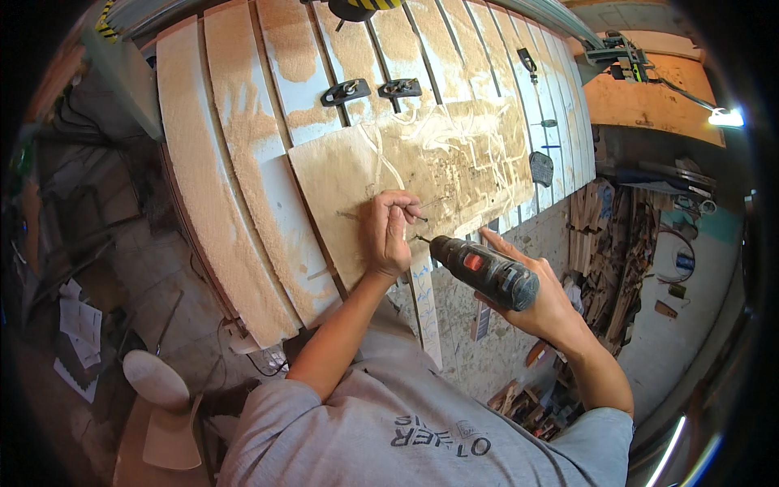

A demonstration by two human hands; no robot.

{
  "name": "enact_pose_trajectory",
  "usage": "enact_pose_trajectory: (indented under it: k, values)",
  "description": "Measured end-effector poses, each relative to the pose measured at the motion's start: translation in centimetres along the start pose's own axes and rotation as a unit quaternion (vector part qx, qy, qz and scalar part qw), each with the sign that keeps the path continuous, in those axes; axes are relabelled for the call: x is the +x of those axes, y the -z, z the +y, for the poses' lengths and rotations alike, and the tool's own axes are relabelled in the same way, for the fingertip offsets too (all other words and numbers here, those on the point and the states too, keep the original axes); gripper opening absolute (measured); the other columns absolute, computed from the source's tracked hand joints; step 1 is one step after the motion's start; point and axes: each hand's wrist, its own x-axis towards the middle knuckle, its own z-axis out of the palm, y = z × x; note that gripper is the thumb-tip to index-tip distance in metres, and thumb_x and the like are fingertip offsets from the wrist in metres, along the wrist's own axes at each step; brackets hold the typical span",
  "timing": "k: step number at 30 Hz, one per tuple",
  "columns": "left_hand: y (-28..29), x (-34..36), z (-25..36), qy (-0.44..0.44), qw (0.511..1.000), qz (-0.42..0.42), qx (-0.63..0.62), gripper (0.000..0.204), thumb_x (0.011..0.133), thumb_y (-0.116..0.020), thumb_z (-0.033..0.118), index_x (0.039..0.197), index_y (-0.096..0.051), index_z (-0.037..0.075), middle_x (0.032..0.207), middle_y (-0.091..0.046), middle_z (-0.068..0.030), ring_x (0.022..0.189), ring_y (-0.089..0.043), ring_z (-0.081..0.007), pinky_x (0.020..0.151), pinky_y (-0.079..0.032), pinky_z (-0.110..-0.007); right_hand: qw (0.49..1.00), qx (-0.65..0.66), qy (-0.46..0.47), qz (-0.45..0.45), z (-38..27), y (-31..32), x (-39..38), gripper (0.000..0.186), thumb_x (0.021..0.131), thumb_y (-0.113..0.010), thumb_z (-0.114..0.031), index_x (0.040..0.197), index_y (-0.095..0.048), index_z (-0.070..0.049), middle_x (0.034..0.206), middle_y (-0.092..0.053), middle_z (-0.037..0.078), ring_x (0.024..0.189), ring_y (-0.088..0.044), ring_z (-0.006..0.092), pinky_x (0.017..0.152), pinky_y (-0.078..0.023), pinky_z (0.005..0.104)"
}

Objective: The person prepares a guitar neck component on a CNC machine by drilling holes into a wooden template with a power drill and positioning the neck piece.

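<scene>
Fingers of my right hand, just off the near edge of a broad, worn brown wooden board, wrap a black tubular power drill with red switch. I judge it heavy, rigid, best gripped beneath. Its axis and slim bit point far left. My left hand seemingly pinches a thin dark rod.

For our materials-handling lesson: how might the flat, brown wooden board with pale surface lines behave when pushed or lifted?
The brown wooden board is probably stiff: it lies flat and straight-edged. Pushed, it may slide, as loose tan sawdust covers much of the slotted, pale bed around it. Broad and flat, it seems unlikely to roll.
</scene>
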Motion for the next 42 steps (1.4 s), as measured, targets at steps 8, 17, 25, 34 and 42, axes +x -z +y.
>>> enact_pose_trajectory:
  k: [8, 17, 25, 34, 42]
  values:
    - [0.1, 0.8, -0.6, 0.052, 0.993, 0.011, -0.107, 0.027, 0.113, -0.040, 0.025, 0.117, -0.052, 0.001, 0.114, -0.063, -0.0163, 0.093, -0.060, -0.0194, 0.088, -0.049, -0.036, 0.993, -0.117, -0.033, -0.005, 1.4, 0.1, -1.1, 0.040, 0.081, -0.085, -0.014, 0.115, -0.072, 0.001, 0.088, -0.074, 0.025, 0.083, -0.072, 0.0449, 0.077, -0.057, 0.0446]
    - [0.4, 1.4, 0.2, 0.048, 0.998, -0.029, -0.036, 0.033, 0.113, -0.040, 0.029, 0.116, -0.055, 0.000, 0.109, -0.065, -0.0148, 0.091, -0.061, -0.0179, 0.086, -0.052, -0.034, 0.995, -0.089, -0.034, -0.033, 2.8, 0.4, 0.8, 0.017, 0.080, -0.077, -0.008, 0.095, -0.076, 0.001, 0.080, -0.073, 0.026, 0.079, -0.074, 0.0416, 0.074, -0.059, 0.0456]
    - [0.7, 1.3, -0.4, 0.052, 0.996, -0.070, 0.024, 0.031, 0.106, -0.043, 0.023, 0.111, -0.062, -0.001, 0.108, -0.065, -0.0115, 0.092, -0.061, -0.0166, 0.089, -0.051, -0.033, 0.997, 0.042, -0.051, 0.044, 4.4, -0.3, -1.4, 0.022, 0.082, -0.081, -0.010, 0.098, -0.074, 0.003, 0.079, -0.075, 0.018, 0.068, -0.071, 0.0269, 0.070, -0.058, 0.0411]
    - [0.6, 1.7, -1.9, 0.045, 0.997, -0.060, 0.021, 0.027, 0.103, -0.045, 0.018, 0.108, -0.063, -0.002, 0.104, -0.066, -0.0121, 0.088, -0.062, -0.0173, 0.083, -0.052, -0.032, 0.970, -0.050, 0.054, 0.231, 11.3, -3.6, -1.2, 0.038, 0.080, -0.078, -0.006, 0.115, -0.065, -0.002, 0.102, -0.071, 0.018, 0.094, -0.070, 0.0412, 0.082, -0.056, 0.0487]
    - [0.4, 2.0, -2.5, 0.024, 0.994, -0.081, 0.070, 0.023, 0.101, -0.045, 0.015, 0.109, -0.059, -0.002, 0.105, -0.066, -0.0168, 0.084, -0.064, -0.0209, 0.079, -0.053, -0.034, 0.913, -0.156, 0.143, 0.349, 16.9, -6.9, 12.7, 0.042, 0.085, -0.068, 0.000, 0.125, -0.058, -0.005, 0.118, -0.063, 0.015, 0.112, -0.068, 0.0361, 0.091, -0.056, 0.0460]
